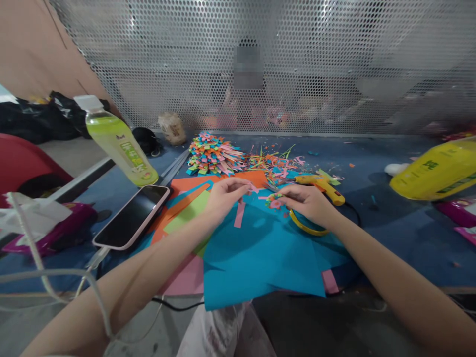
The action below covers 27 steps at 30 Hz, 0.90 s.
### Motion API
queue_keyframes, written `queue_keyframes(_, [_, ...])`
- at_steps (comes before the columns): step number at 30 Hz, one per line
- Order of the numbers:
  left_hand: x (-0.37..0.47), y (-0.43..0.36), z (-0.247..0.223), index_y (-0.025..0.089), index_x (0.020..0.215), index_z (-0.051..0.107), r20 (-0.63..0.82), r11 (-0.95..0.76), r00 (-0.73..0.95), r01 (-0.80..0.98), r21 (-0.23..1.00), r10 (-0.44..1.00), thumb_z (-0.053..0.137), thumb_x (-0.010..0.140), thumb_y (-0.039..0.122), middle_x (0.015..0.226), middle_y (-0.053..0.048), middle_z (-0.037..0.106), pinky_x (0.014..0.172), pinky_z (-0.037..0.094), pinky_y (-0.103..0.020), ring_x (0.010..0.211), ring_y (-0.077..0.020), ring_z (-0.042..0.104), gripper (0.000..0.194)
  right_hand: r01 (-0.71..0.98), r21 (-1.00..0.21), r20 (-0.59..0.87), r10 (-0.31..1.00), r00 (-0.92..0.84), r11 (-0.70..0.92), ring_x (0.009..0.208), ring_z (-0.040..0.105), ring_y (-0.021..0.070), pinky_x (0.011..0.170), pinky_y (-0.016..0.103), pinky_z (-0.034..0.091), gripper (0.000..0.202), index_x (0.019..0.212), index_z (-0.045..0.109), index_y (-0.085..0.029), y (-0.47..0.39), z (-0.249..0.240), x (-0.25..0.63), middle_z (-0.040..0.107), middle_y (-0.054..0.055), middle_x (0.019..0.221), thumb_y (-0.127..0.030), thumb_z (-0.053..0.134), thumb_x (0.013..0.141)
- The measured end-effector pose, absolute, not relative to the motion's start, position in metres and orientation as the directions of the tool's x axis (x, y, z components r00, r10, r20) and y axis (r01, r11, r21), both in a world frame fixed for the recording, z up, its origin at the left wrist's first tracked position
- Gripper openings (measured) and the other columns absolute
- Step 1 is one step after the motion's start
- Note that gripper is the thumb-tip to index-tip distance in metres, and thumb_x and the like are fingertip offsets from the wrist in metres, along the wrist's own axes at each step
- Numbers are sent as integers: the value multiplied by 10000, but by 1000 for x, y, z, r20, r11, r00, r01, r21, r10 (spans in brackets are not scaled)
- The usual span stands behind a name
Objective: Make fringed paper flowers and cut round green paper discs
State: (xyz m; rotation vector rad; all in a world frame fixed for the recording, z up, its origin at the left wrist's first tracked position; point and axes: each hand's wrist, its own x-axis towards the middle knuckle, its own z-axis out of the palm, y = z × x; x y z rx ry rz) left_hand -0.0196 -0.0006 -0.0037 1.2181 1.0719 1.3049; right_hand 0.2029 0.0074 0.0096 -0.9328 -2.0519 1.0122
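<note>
My left hand (228, 196) is closed in a pinch above the blue paper, with a small pink paper strip (254, 189) at its fingertips. My right hand (307, 202), also closed, pinches a small cluster of multicoloured paper bits (275, 202), pink, green and orange. The two hands are a short way apart. Under them lie sheets of blue paper (256, 253), with a loose pink strip (240, 215) on top. Scissors with a yellow handle (307, 227) lie partly hidden beneath my right hand. Just behind that hand is a yellow glue gun (323, 187).
A cone of coloured paper curls (211, 154) stands at the back, beside a heap of paper scraps (269, 161). On the left are a green drink bottle (119, 144) and a charging phone (132, 218). A yellow bottle (439, 168) lies right. A perforated metal panel (316, 64) rises behind.
</note>
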Motion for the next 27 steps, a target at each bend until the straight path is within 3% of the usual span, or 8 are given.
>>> queue_keyframes(3, [-19,-3,-2,141,800,662,61,-58,14,-157,986,998,746,647,368,811,-64,713,565,450,-207,754,-147,655,286,190,-952,133,882,-451,241,570,633,138,502,292,557,234,819,656,-198,7,9,198,702,26,773,-423,663,757])
queue_keyframes(8, [-13,-10,0,150,792,658,-3,12,45,-201,980,999,746,648,366,816,-67,725,577,460,-224,808,-176,676,274,29,-998,33,902,-431,51,714,691,191,575,348,609,276,839,618,-228,9,6,195,718,16,788,-390,755,663])
queue_keyframes(14, [-7,-18,6,147,772,646,40,-26,85,-168,986,996,731,669,329,774,-68,729,561,462,-226,768,-173,682,225,91,-996,-15,907,-422,26,655,690,171,567,305,590,313,824,604,-216,5,11,193,732,20,773,-340,795,609])
queue_keyframes(27, [-9,-23,9,162,767,673,73,-69,123,-37,997,990,692,727,268,787,-40,731,486,444,-194,581,-94,620,114,82,-996,-8,903,-430,30,656,696,163,578,284,575,287,814,603,-199,1,16,190,743,30,796,-304,784,619])
